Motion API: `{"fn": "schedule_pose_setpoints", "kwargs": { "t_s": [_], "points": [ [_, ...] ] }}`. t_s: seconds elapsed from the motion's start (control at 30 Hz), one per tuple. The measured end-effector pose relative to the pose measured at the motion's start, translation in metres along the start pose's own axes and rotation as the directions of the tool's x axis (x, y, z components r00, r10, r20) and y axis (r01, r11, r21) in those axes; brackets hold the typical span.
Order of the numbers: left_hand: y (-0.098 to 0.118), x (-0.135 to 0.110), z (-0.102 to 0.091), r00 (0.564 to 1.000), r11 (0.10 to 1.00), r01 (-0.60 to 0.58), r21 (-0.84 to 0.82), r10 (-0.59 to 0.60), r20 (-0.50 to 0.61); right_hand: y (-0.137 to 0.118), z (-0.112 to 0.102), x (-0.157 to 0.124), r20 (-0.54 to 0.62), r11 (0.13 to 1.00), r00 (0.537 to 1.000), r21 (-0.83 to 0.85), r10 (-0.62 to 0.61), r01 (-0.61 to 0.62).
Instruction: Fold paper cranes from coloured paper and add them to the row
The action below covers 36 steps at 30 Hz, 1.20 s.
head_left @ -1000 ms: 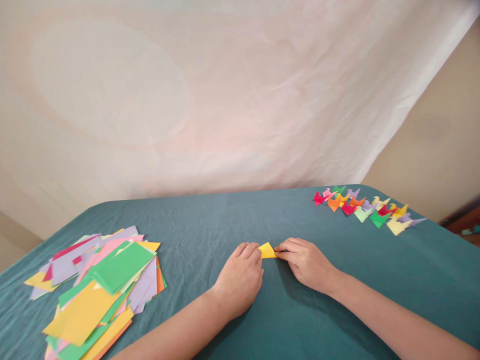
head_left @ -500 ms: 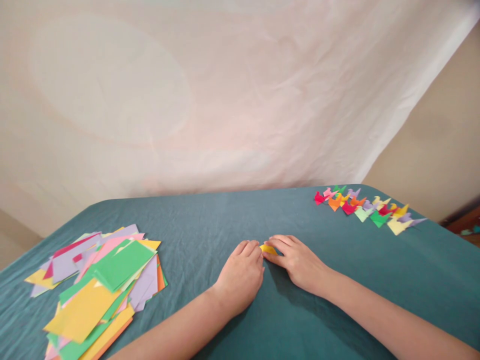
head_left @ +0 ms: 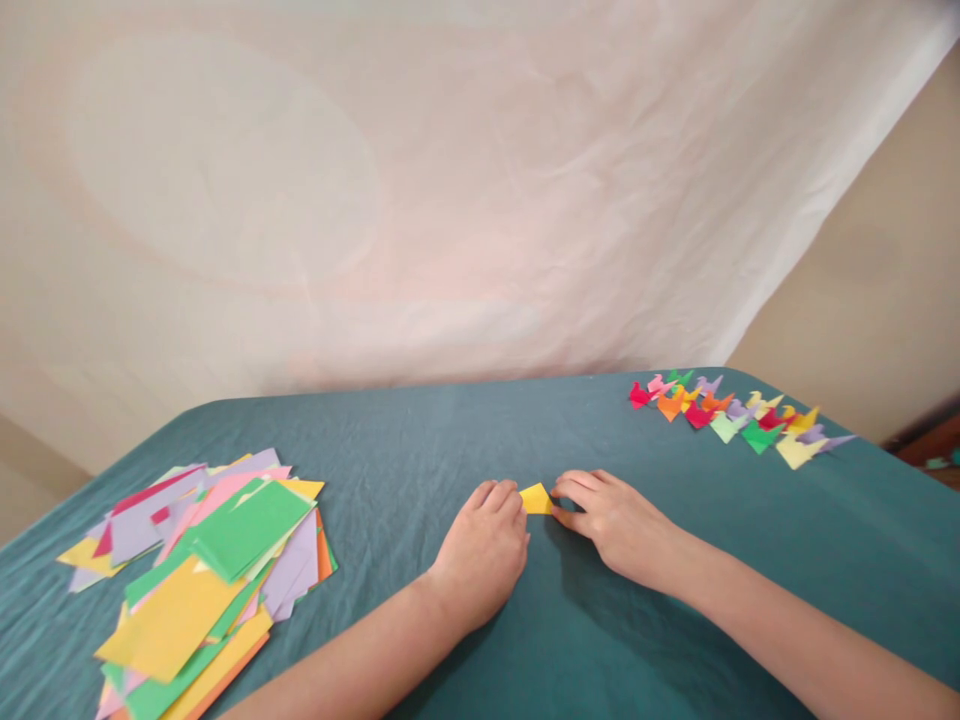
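Note:
A small folded piece of yellow paper (head_left: 537,498) lies on the cloth-covered table between my two hands. My left hand (head_left: 486,550) rests over its left end with the fingers curled down, pinning it; that end is hidden under the fingers. At the paper's right tip, my right hand (head_left: 600,515) has its thumb and fingers closed in a pinch. The middle of the paper shows uncovered, with a peak along its upper edge.
On the left of the dark green tablecloth (head_left: 420,430) spreads a loose pile of coloured paper sheets (head_left: 251,525). Several small folded paper birds (head_left: 727,425) stand in rows at the far right. A pale cloth (head_left: 480,200) hangs behind the table.
My right hand has shifted slightly right along the yellow paper, so more of the paper shows between the hands. My left hand has stayed in place.

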<state>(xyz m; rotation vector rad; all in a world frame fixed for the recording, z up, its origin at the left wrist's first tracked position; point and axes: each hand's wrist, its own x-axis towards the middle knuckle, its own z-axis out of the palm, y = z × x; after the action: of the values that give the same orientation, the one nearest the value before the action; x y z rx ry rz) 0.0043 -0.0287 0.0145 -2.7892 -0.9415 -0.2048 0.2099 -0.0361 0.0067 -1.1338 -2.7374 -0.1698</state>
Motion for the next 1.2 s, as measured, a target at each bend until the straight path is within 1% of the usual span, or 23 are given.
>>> {"fn": "schedule_pose_setpoints", "kwargs": {
  "t_s": [0.1, 0.23, 0.37, 0.47, 0.57, 0.63, 0.7, 0.77, 0.83, 0.9, 0.93, 1.0, 1.03, 1.13, 1.2],
  "points": [
    [0.001, 0.0, 0.0, 1.0, 1.0, -0.007, 0.003, 0.007, -0.004, 0.002, 0.0, -0.002, 0.021, 0.999, 0.999, 0.04, 0.031, -0.032],
    [-0.001, 0.0, 0.0, 1.0, 0.999, -0.016, -0.035, 0.016, -0.014, 0.01, -0.003, -0.003, 0.004, 0.972, 0.994, 0.21, 0.108, -0.106],
    [-0.008, -0.001, 0.003, 1.0, 0.985, 0.027, -0.169, -0.027, 0.006, 0.018, -0.007, 0.002, -0.035, 0.879, 0.974, 0.439, 0.223, -0.185],
    [-0.015, -0.002, 0.009, 0.998, 0.965, 0.048, -0.259, -0.055, -0.02, 0.02, -0.006, 0.014, -0.001, 0.815, 0.971, 0.543, 0.241, -0.202],
    [-0.018, -0.003, 0.015, 0.995, 0.946, 0.061, -0.32, -0.083, -0.056, 0.021, 0.0, 0.029, 0.045, 0.789, 0.97, 0.573, 0.237, -0.22],
    [-0.019, -0.003, 0.018, 0.993, 0.933, 0.066, -0.353, -0.097, -0.07, 0.021, 0.003, 0.039, 0.095, 0.777, 0.967, 0.579, 0.237, -0.247],
    [-0.018, -0.003, 0.019, 0.991, 0.925, 0.073, -0.372, -0.109, -0.077, 0.021, 0.003, 0.047, 0.155, 0.764, 0.966, 0.592, 0.207, -0.258],
    [-0.018, -0.002, 0.018, 0.99, 0.922, 0.08, -0.379, -0.119, -0.081, 0.02, 0.003, 0.051, 0.184, 0.772, 0.967, 0.582, 0.178, -0.254],
    [-0.018, -0.002, 0.017, 0.988, 0.92, 0.087, -0.383, -0.128, -0.082, 0.02, 0.002, 0.052, 0.192, 0.777, 0.965, 0.574, 0.181, -0.26],
    [-0.018, -0.002, 0.016, 0.988, 0.915, 0.093, -0.393, -0.135, -0.081, 0.019, 0.003, 0.051, 0.203, 0.76, 0.957, 0.583, 0.207, -0.288],
    [-0.018, -0.002, 0.015, 0.987, 0.911, 0.098, -0.401, -0.141, -0.08, 0.019, 0.004, 0.05, 0.22, 0.738, 0.95, 0.599, 0.221, -0.31],
    [-0.018, -0.003, 0.015, 0.983, 0.896, 0.11, -0.429, -0.161, -0.083, 0.018, 0.005, 0.048, 0.267, 0.658, 0.929, 0.656, 0.255, -0.369],
    [-0.018, -0.004, 0.016, 0.98, 0.884, 0.119, -0.451, -0.177, -0.089, 0.018, 0.006, 0.047, 0.288, 0.599, 0.918, 0.696, 0.272, -0.396],
    [-0.017, -0.005, 0.018, 0.959, 0.821, 0.157, -0.548, -0.26, -0.115, 0.014, 0.005, 0.042, 0.319, 0.36, 0.889, 0.828, 0.329, -0.43],
    [-0.017, -0.005, 0.019, 0.936, 0.75, 0.19, -0.634, -0.333, -0.113, 0.009, 0.003, 0.039, 0.335, 0.201, 0.869, 0.883, 0.365, -0.425]
  ]
}}
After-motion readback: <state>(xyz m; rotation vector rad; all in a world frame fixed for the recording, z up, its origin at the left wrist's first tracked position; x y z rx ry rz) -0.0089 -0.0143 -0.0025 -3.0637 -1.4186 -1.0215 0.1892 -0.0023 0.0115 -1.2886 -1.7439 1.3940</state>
